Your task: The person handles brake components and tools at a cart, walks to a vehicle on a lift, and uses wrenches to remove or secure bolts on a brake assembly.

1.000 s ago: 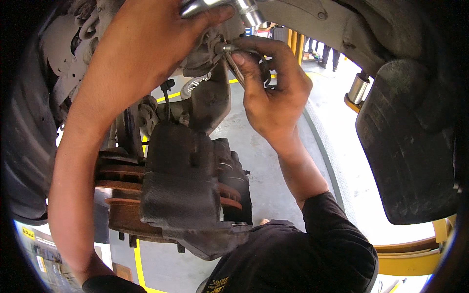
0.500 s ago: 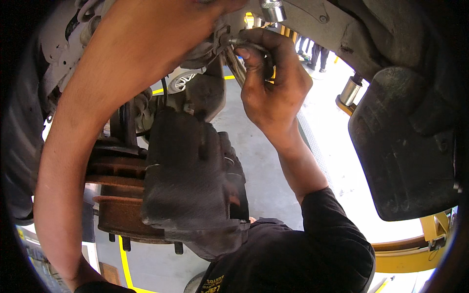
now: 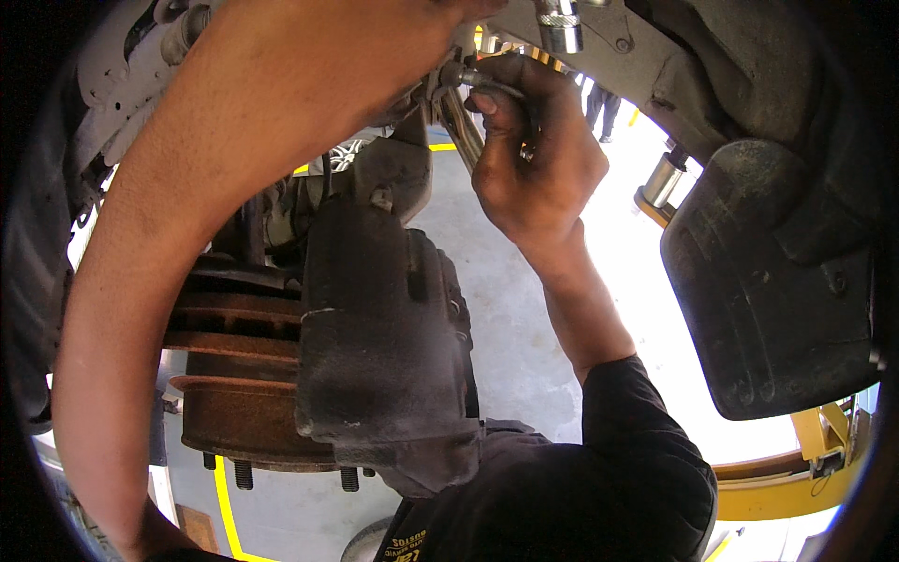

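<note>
Above the right hand, the socket is bright silver with a finely ribbed band; the small metal stem in that hand is duller silver-grey; below and left of the hand, the brake caliper is mottled charcoal black, and farther left the brake disc is banded rust orange and dark brown; to the hand's right, the mudguard is black with pale streaks; below it, the shirt is black with yellow lettering; beneath everything, the grey floor carries a yellow stripe.

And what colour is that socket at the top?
The socket is shiny silver, best seen in the head view.
</note>
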{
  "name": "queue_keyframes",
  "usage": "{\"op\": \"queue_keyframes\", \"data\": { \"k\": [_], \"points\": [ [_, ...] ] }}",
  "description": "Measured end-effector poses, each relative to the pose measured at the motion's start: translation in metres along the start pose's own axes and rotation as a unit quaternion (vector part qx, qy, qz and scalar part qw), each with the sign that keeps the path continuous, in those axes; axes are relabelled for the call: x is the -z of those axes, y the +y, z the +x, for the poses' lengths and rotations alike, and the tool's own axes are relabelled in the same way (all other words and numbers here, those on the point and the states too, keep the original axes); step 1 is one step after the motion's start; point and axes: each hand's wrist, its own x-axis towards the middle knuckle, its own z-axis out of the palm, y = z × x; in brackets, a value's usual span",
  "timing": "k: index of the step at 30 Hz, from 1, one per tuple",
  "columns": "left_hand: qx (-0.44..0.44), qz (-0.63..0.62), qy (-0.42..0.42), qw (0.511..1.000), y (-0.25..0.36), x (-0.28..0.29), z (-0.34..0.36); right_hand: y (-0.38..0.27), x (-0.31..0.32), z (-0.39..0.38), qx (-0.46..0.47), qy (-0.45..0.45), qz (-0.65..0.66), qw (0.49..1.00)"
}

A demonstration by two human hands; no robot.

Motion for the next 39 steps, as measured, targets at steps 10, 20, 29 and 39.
{"op": "queue_keyframes", "data": {
  "k": [10,20,29,39],
  "points": [
    [-0.079,0.012,0.130,0.988,-0.014,-0.034,-0.011,0.004,0.007,0.003,0.079,-0.046,-0.077,0.993],
    [-0.205,0.038,0.062,0.976,-0.034,-0.016,-0.015,-0.009,0.011,0.014,0.032,-0.151,-0.111,0.982],
    [-0.116,0.107,0.151,0.976,-0.016,-0.033,-0.019,0.017,0.034,0.018,0.159,-0.149,-0.093,0.971],
    [-0.068,0.053,0.100,0.991,-0.010,-0.033,-0.012,-0.013,0.038,0.037,-0.184,-0.308,0.059,0.931]
  ]
}}
